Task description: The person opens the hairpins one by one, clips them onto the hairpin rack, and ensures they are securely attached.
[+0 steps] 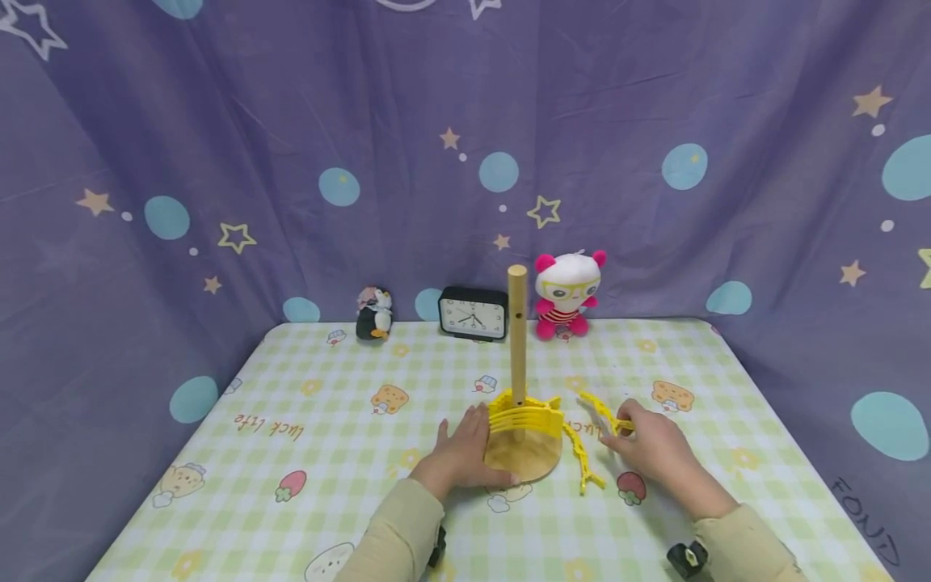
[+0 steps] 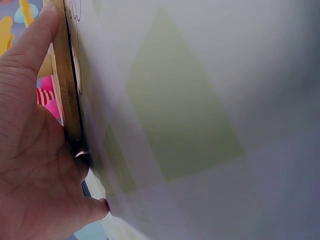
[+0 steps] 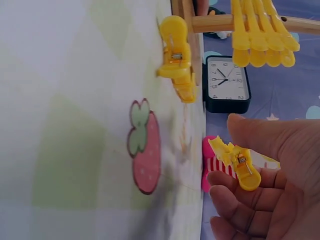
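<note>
A wooden stand has a round base [image 1: 525,459] and an upright post [image 1: 518,347]. Several yellow plastic spring clips [image 1: 534,419] sit stacked around the post's lower part; their paired handles show in the right wrist view. My left hand [image 1: 465,454] holds the base's left side, thumb along its front edge [image 2: 68,95], other fingers toward the back. My right hand [image 1: 652,443] pinches a yellow clip [image 3: 240,162] between thumb and fingers, right of the stand and above the tablecloth. Another yellow clip [image 1: 579,457] lies on the cloth just beside the base.
Along the table's back edge stand a penguin toy [image 1: 374,314], a black alarm clock [image 1: 473,314] and a pink-and-white panda plush [image 1: 567,295]. The table has a green checked cloth [image 1: 327,453]. A purple patterned curtain [image 1: 407,97] hangs behind and at both sides.
</note>
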A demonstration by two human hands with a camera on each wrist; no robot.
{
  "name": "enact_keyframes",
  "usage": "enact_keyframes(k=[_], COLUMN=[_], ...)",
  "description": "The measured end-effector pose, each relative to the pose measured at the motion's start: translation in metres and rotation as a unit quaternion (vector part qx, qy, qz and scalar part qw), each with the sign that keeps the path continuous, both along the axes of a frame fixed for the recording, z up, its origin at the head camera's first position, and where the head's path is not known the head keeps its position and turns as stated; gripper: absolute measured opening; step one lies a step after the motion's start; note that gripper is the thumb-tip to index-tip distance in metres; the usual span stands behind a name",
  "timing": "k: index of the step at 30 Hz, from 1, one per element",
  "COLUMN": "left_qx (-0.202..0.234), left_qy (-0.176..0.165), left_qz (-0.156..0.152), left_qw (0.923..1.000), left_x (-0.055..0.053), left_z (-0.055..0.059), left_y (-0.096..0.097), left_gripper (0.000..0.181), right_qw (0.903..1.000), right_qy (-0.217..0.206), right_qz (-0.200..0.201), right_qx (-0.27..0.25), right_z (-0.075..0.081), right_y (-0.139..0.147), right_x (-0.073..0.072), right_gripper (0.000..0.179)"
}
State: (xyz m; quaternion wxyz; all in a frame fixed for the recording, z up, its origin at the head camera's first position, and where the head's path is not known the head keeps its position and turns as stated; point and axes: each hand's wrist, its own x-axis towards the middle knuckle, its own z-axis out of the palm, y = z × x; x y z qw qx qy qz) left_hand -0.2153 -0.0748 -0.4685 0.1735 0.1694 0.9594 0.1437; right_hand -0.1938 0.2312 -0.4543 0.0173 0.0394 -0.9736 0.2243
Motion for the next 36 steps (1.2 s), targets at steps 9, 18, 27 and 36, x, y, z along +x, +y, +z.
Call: enact_keyframes(k=[9, 18, 27, 36], left_qx=[0.006, 0.005, 0.005, 0.007], left_qy=[-0.002, 0.002, -0.001, 0.0], left_qz=[-0.003, -0.003, -0.001, 0.001], left_qw=[1.0, 1.0, 1.0, 1.0], left_x=[-0.001, -0.002, 0.002, 0.002], left_z=[-0.005, -0.007, 0.001, 0.0], left_y=[-0.002, -0.002, -0.001, 0.0], left_gripper=[0.122, 0.121, 0.12, 0.12], right_qw=[0.9969, 0.9896, 0.9694, 0.9414], right_qy=[0.066, 0.132, 0.222, 0.292], right_qz=[0.013, 0.042, 0.081, 0.143], right_qx=[-0.041, -0.039, -0.066, -0.089], right_z=[0.012, 0.025, 0.033, 0.029], right_y=[0.002, -0.002, -0.014, -0.037], right_x=[0.004, 0.006, 0.007, 0.0], right_gripper=[0.036, 0.033, 0.03, 0.027])
